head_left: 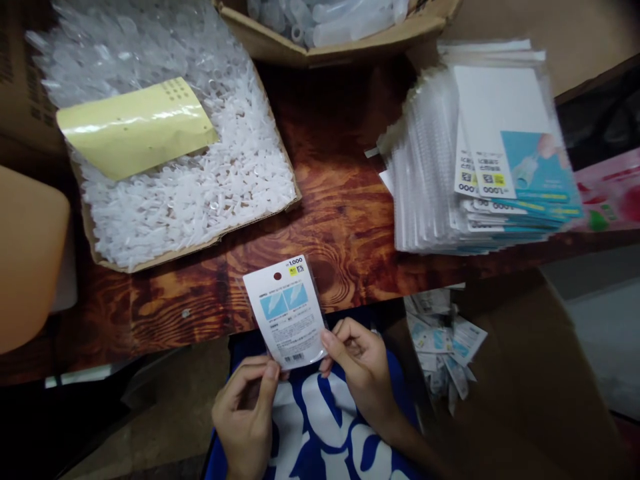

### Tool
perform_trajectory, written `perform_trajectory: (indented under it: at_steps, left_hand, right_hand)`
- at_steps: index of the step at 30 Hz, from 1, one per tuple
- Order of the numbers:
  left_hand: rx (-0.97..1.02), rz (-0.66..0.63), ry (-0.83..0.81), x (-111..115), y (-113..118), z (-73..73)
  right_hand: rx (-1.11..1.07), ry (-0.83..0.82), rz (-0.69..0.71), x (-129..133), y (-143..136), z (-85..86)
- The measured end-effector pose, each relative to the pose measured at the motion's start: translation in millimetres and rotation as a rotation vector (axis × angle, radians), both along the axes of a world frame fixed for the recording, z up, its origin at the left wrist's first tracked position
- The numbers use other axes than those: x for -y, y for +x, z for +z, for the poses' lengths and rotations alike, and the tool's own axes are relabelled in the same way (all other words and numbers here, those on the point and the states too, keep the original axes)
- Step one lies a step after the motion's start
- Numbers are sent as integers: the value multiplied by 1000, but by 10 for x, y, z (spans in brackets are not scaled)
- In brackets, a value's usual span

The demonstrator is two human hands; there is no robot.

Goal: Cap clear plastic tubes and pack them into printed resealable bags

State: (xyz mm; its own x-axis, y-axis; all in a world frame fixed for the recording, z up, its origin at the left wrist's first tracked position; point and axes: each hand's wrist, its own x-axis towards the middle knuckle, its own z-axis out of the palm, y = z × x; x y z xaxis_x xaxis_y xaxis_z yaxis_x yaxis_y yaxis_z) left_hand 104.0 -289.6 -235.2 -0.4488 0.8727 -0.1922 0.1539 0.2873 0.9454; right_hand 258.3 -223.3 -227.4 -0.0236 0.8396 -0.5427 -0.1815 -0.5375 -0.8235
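A white printed card package [289, 313] with a punched hole, two blue pictures and "1,000" at its top is held over my lap, its printed side facing me. My left hand [249, 407] pinches its lower left corner between thumb and fingers. At the lower right edge, my right hand [357, 363] grips it with thumb on top and fingers curled behind. The package's far side is hidden. It is tilted slightly, its top reaching over the table's front edge.
A shallow cardboard tray [215, 243] of small white plastic pieces bears a yellow sheet [140, 127]. Behind stands a cardboard box [345, 53] of translucent tubes. Stacked clear sleeves with printed cards [500, 133] lie right on the wooden table [340, 187]. Several finished-looking packages [443, 347] sit lower right.
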Motion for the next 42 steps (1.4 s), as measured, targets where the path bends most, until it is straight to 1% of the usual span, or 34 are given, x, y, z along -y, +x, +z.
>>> perform_trajectory:
  at_steps: [7, 10, 13, 15, 17, 18, 19, 20, 21, 24, 25, 26, 29, 32, 35, 37, 39, 42]
  left_hand:
    - [76, 109, -20, -110, 115, -16]
    - [166, 129, -48, -118, 131, -39]
    - [304, 147, -105, -134, 116, -112]
    - [443, 216, -150, -168, 69, -171]
    - [558, 340, -157, -207, -14, -204]
    - [578, 400, -143, -220, -61, -202]
    - [573, 433, -125, -225, -107, -187]
    - [553, 420, -112, -223, -144, -160]
    - [532, 365, -112, -215, -167, -123]
    - [527, 111, -196, -192, -142, -4]
    - [540, 64, -232, -196, -109, 28]
    - [559, 51, -260, -209, -72, 55]
    - [663, 90, -279, -279, 10, 134]
    - [762, 100, -260, -335, 21, 292]
    - [772, 79, -197, -353, 3, 522]
    - [720, 31, -127, -368, -8, 672]
    - [620, -32, -51, -404, -16, 805]
    - [479, -111, 33, -495, -29, 987]
  right_hand:
    - [-75, 1, -81, 49, -79, -117]
    - [-62, 21, -95, 64, -84, -132]
    - [-59, 34, -91, 71, -83, -143]
    - [-55, 44, -78, 72, -74, -147]
    - [-36, 55, -82, 68, -54, -146]
    - [-20, 62, -88, 64, -40, -143]
    - [-2, 70, -92, 59, -25, -139]
    - [15, 79, -91, 54, -10, -136]
    - [27, 86, -87, 49, 4, -134]
    - [35, 107, -72, 43, 33, -143]
    - [41, 114, -72, 46, 38, -149]
    - [48, 123, -73, 50, 43, -154]
    - [57, 130, -78, 69, 57, -127]
    - [-4, 127, -90, 60, 72, 12]
    - [-88, 176, -56, -10, 69, 265]
    - [-116, 206, 10, -87, 41, 462]
    - [-98, 226, 86, -175, -4, 652]
    - [-91, 240, 187, -313, -66, 894]
